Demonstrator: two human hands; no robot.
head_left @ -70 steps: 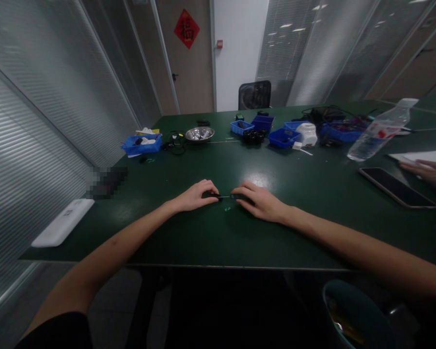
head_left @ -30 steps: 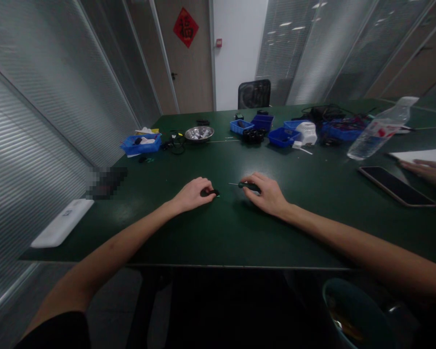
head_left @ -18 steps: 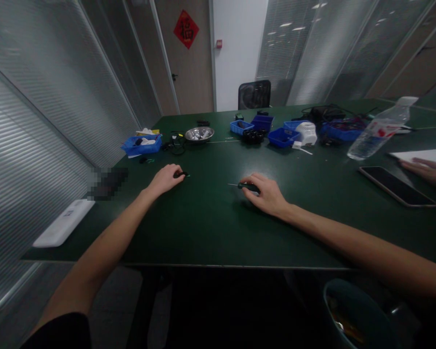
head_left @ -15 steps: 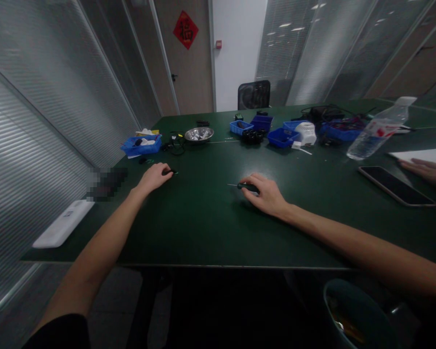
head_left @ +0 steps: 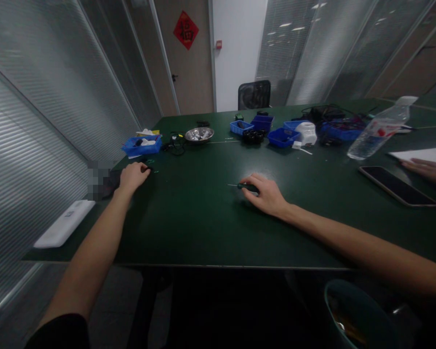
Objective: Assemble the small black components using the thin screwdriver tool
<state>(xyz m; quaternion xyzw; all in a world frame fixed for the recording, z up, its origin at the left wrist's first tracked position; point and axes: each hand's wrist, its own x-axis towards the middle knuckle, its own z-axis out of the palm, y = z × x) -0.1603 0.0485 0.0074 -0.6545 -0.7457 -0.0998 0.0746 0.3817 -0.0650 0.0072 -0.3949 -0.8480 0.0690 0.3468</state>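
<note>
The hands are set well apart: a small dark piece (head_left: pixel 147 168) is pinched in the left hand (head_left: pixel 132 177), now carried leftward, near the blue bin (head_left: pixel 141 148) beyond it. The screwdriver (head_left: pixel 249 187) is gripped in the right hand (head_left: pixel 266 195), its shaft left free; tool work on the piece seems paused.

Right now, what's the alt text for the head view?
A person's right hand holds a thin-shafted tool at a green table, while the left hand grips a small dark part near a blue bin. Farther back is a metal bowl; a bottle and phone are at right.
</note>
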